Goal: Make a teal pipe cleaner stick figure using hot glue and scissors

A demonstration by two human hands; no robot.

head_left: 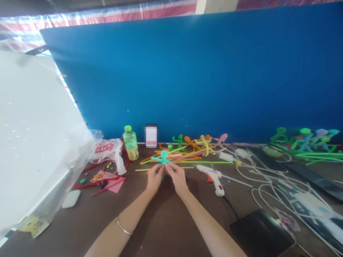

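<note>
Between my two hands, a turquoise pipe-cleaner figure [164, 157] is held upright over the table, its round head up and one arm sticking out to the left. My left hand [155, 175] pinches its lower part from the left. From the other side, the fingertips of my right hand [176, 176] close on it too. My fingers hide most of the figure's lower end. Just behind lie loose orange, green and pink pipe cleaners [187, 157]. Finished-looking figures stand past them, among them a green one [180, 140] and a yellow one [205, 144].
A white glue gun [213, 176] lies to the right, its cord running to a black pad [262, 233]. White cables [257, 192] tangle at far right. At left are a drink bottle [130, 144], a plastic bag [107, 151] and pink paper [115, 185]. A phone [151, 136] leans on the blue panel [193, 78].
</note>
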